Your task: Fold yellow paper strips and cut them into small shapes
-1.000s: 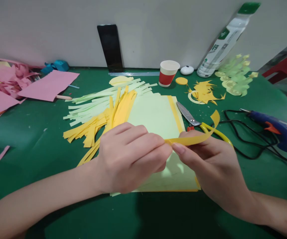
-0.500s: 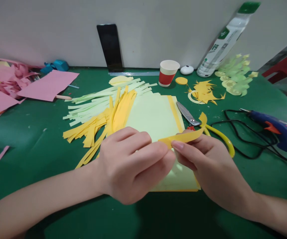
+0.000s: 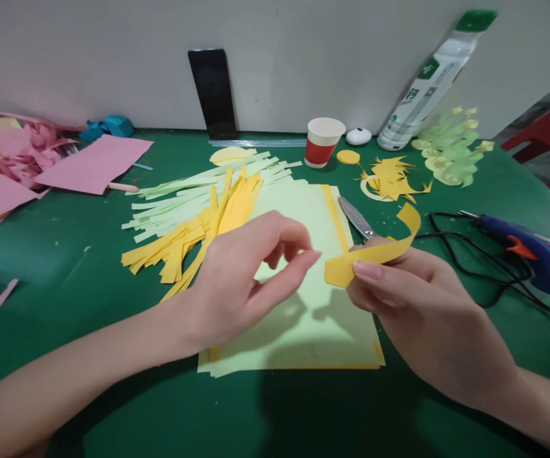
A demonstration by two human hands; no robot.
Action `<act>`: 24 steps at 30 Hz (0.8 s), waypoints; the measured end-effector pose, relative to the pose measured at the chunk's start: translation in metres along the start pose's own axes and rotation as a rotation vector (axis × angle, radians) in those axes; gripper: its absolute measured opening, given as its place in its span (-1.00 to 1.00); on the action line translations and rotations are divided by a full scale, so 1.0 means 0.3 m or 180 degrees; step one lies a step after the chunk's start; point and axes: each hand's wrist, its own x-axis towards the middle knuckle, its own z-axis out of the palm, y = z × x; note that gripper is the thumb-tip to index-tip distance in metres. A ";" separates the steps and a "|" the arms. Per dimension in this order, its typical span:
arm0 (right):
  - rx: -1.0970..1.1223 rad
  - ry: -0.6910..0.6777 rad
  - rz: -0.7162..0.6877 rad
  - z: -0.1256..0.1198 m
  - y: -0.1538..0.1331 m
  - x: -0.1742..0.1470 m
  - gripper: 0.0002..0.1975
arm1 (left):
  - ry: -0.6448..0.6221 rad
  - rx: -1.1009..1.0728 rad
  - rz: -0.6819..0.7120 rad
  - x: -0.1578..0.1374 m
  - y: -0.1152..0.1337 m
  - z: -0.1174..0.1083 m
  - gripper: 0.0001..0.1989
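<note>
Papercraft worktable (image 3: 72, 254) (glue gun (image 3: 535, 249), scissors (image 3: 358, 219), paper strips (image 3: 184, 234))

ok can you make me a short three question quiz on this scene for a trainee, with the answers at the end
1. Multiple choice: which hand holds the yellow strip that curls up at one end?
a) left
b) right
c) both

2. True or false: the red and white cup stands upright.

3. Fill the gap: the ____ lie between the pale green sheets and the blue glue gun.

Key:
1. b: the right hand pinches it; the left hand does not hold it.
2. True.
3. scissors, partly hidden by the right hand.
</note>
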 end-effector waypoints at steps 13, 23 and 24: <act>-0.0603 -0.0066 -0.0934 -0.009 0.039 -0.004 -0.95 | -0.0527 -0.1731 -0.1615 0.002 0.064 -0.002 -0.92; -0.2775 0.0286 -0.3402 -0.025 0.051 0.014 -0.80 | -0.0342 -0.2152 -0.2019 0.011 0.053 0.005 -0.93; -0.2869 0.0210 -0.3601 -0.028 0.053 0.021 -0.77 | -0.0336 -0.2163 -0.2060 0.012 0.051 0.006 -0.93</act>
